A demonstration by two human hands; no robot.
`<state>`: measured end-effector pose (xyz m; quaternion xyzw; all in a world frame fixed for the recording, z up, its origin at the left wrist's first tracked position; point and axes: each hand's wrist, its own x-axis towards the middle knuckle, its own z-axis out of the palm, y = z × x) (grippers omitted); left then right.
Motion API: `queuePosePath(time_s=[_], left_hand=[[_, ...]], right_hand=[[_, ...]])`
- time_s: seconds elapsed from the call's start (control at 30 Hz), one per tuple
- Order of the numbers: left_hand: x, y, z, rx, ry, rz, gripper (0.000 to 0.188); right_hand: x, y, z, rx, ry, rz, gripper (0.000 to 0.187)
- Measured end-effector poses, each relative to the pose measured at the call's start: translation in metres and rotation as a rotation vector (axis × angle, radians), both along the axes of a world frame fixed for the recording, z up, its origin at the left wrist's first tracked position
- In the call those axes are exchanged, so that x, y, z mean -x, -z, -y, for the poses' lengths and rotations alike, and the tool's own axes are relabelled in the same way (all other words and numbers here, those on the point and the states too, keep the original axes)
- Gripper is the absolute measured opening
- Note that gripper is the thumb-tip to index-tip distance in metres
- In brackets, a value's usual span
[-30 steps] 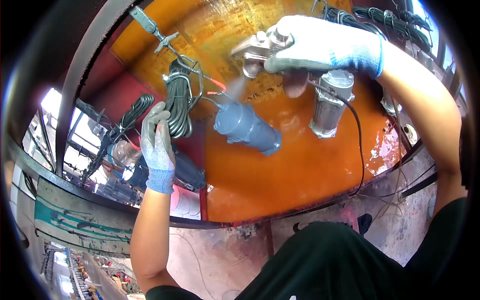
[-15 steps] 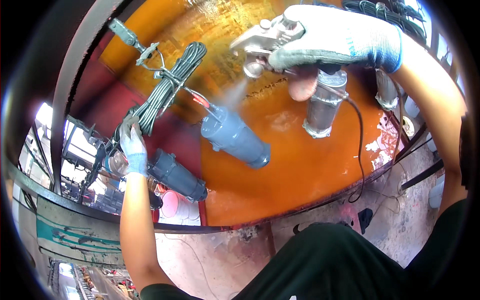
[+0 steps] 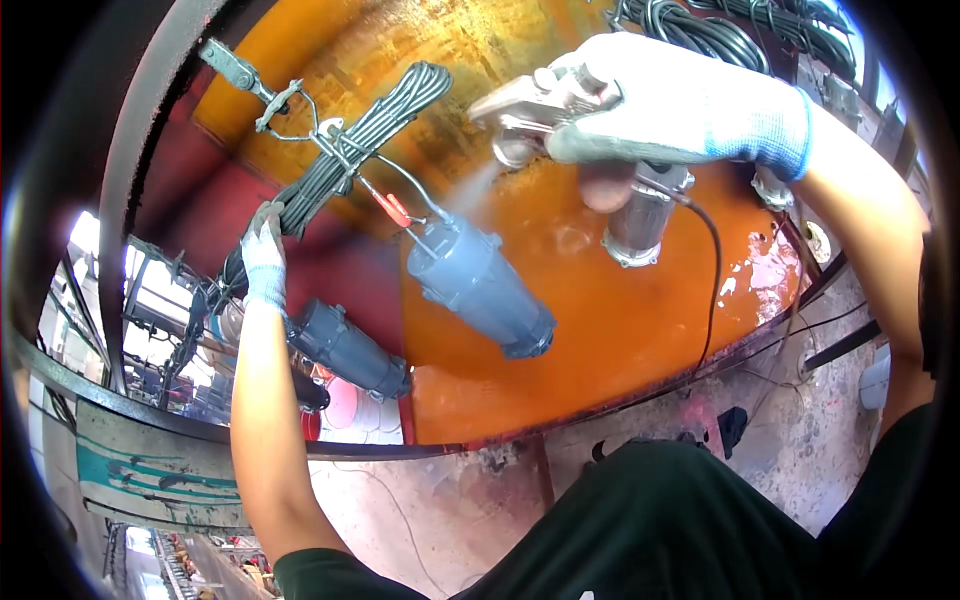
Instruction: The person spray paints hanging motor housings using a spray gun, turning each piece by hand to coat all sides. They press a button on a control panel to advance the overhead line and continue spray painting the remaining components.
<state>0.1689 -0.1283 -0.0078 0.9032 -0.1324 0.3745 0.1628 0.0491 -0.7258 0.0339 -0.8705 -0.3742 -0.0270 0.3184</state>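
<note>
In white-and-grey gloves, my left hand [image 3: 264,255] is closed on the lower end of a coiled bundle of dark cable [image 3: 370,145]. The bundle hangs from a metal hook [image 3: 240,70] at the upper left. Below it a blue-grey cylinder, likely a pump [image 3: 480,285], hangs tilted, with a red-sleeved wire at its top. My right hand [image 3: 690,105] grips a metal spray gun [image 3: 540,110]. A pale mist leaves its nozzle toward the cylinder's top end. Another blue-grey cylinder [image 3: 348,348] hangs beside my left forearm.
An orange-coated panel [image 3: 600,330] stands behind the hanging cylinder. A bare metal cylinder [image 3: 640,225] hangs beneath my right hand, near a thin brown hose [image 3: 715,260]. More coiled cable [image 3: 690,35] hangs at the upper right. A curved dark metal frame [image 3: 150,130] borders the left side.
The cable bundle's upper end has swung to the right, and the cylinder under it has shifted slightly right and down. My right hand and the spray gun sit a little lower.
</note>
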Motion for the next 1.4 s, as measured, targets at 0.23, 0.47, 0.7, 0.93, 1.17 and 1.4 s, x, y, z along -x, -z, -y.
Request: queuePosePath(time_s=[0.23,0.47,0.7,0.93,1.17,1.4], left_hand=[[0.019,0.004,0.001,0.016,0.004,-0.004,0.039],[0.136,0.134,0.075,0.754,0.162,-0.049,0.031],[0.296,0.394,0.16,1.536,-0.148,-0.152,0.02],[0.23,0.195,0.215,0.759,0.065,0.086,0.039],[0.018,-0.032,0.305,-0.407,0.259,0.43,0.046],[-0.089,-0.071,0.307,-0.637,-0.033,-0.332,0.061]], right_hand=[[0.025,0.027,-0.011,0.095,-0.271,-0.29,0.033],[0.057,0.103,0.042,-0.144,0.16,-0.361,0.019],[0.084,0.179,0.031,-0.537,-0.059,-0.369,0.026],[0.119,0.299,0.04,-0.622,0.292,-0.579,0.028],[0.16,0.343,0.064,-0.59,0.567,-0.689,0.025],[0.181,0.351,0.076,-0.494,0.452,-0.65,0.023]])
